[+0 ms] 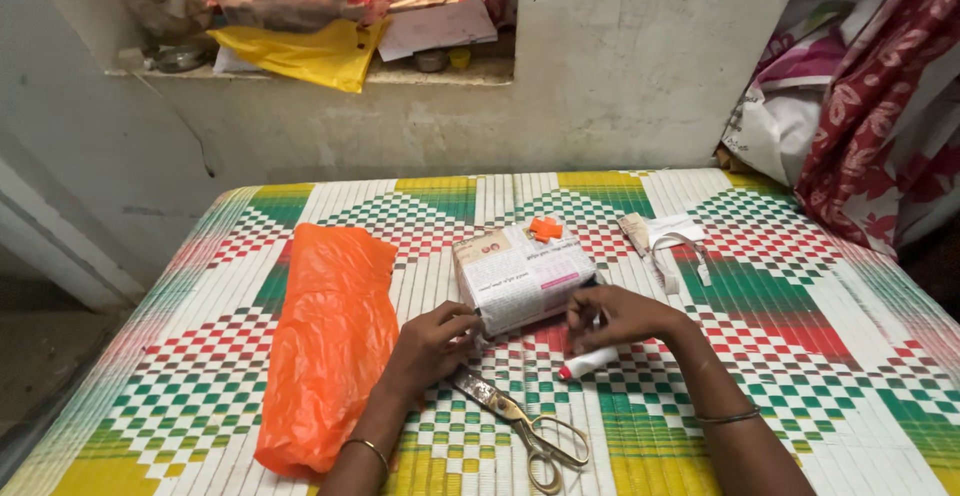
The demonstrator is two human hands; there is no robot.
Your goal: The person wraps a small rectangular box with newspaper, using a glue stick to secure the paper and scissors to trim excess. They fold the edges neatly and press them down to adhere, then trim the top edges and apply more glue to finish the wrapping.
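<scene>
A box wrapped in newspaper (522, 278) is seen near the middle of a woven mat (800, 356) checked in green, red, yellow and white. Its near left corner is touched by the left hand (432, 341), the fingers curled and pressed against the paper there. Its near right edge is met by the right hand (612, 316), the fingers bent down and bunched together at the paper; whether a fold is pinched cannot be told. Just under the right hand, a small white tube with a red cap (588, 363) is laid on the mat. Near the left wrist, a pair of scissors (520, 426) is laid with the handles toward the near edge. An orange plastic bag (330, 341) is stretched out to the left, and a small orange piece (545, 228) is placed just beyond the box's far edge.
</scene>
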